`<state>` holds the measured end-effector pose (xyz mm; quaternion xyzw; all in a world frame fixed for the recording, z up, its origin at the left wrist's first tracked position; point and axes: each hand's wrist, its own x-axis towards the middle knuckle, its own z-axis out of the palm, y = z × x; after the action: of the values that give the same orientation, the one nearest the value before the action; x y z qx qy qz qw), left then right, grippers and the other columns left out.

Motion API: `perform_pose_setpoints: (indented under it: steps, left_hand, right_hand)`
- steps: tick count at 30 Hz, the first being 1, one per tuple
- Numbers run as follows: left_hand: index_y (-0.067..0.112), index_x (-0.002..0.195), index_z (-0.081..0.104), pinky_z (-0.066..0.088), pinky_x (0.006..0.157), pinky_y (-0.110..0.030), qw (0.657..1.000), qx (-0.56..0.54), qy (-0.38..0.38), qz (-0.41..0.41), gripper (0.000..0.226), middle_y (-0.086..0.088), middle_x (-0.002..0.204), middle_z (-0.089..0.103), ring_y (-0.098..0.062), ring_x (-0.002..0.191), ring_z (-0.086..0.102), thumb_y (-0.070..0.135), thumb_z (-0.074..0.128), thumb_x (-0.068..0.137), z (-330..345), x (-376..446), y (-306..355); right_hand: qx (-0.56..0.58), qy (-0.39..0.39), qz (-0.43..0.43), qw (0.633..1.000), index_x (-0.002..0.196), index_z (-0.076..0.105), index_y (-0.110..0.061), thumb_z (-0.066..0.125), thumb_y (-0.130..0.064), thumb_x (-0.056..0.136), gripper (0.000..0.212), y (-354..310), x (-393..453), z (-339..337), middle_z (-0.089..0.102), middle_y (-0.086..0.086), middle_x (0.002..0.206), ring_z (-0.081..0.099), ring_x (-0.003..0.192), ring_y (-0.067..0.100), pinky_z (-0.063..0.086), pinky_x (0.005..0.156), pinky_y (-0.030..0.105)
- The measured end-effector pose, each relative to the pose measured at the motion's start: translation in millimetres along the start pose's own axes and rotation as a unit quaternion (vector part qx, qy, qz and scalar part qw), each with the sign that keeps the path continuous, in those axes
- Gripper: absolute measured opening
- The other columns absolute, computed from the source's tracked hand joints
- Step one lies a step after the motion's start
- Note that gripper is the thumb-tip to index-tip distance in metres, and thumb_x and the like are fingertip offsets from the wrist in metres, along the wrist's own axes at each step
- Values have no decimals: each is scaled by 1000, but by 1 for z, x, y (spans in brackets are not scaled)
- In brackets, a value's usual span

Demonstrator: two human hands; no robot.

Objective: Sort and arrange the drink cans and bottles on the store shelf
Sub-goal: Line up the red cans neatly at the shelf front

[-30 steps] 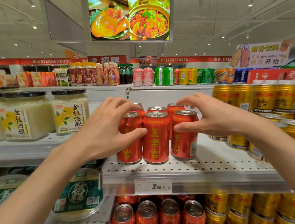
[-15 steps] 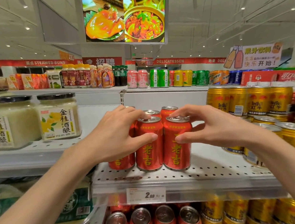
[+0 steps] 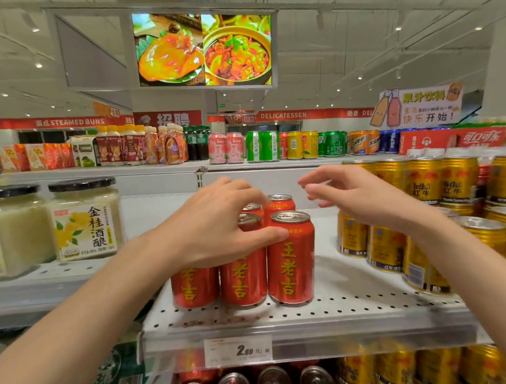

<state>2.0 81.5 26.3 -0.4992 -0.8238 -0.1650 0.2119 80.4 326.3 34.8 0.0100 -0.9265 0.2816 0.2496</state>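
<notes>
Centrally, a cluster of red cans [image 3: 290, 261] stands upright on the perforated white shelf [image 3: 360, 301], three in the front row touching side by side and at least two more behind. The left hand [image 3: 215, 225] drapes over the left and middle front cans, fingers curled across their tops and the thumb pressed against the upper side of the right front can. The right hand [image 3: 358, 195] hovers above and right of the cluster, fingers loosely bent, holding nothing and touching no can. Gold cans [image 3: 383, 248] are stacked at the right of the frame, well apart from the red ones. At the left, two black-lidded jars [image 3: 86, 218] sit on a neighbouring shelf. A price tag [image 3: 238, 350] hangs on the shelf's front edge, lower centre.
</notes>
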Motion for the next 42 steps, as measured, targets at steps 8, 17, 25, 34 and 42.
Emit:
perform_pose_setpoints:
  steps: [8,17,25,34,42]
  left_hand:
    - [38,123,68,52,96,-34,997,-71,-27,-26,59,17,122,69,-6,108,63,76,61,79,15,10,2]
    - [36,121,68,53,94,-33,995,-85,-27,-34,57,19,119,69,-2,104,63,74,61,79,13,9,7]
    - [38,123,67,54,94,-36,995,-88,-36,-38,61,19,119,66,-6,105,62,76,56,76,11,8,10]
    - [37,126,66,57,90,-36,994,-87,-41,-51,70,17,121,66,-8,104,63,80,54,71,11,7,11]
    - [37,125,66,54,93,-36,997,-55,-27,-49,68,18,118,67,-6,103,62,80,51,74,11,6,14]
  right_hand:
    - [-45,-49,56,996,104,65,-26,76,-57,80,41,21,57,39,67,1,122,66,111,18,57,92,44]
    - [-60,0,80,995,101,61,-30,78,-50,81,33,17,34,14,68,-6,110,66,99,13,59,82,39]
    - [-77,-21,99,992,106,64,-36,74,-50,84,28,4,-24,-30,66,-12,112,66,100,8,58,83,36]
    - [-132,-69,63,987,126,58,-41,70,-58,84,47,1,-42,-25,63,-13,127,64,105,7,58,83,30]
    - [-147,-98,36,984,136,51,-44,67,-58,85,56,-12,-49,-20,52,-14,136,57,117,9,50,80,19]
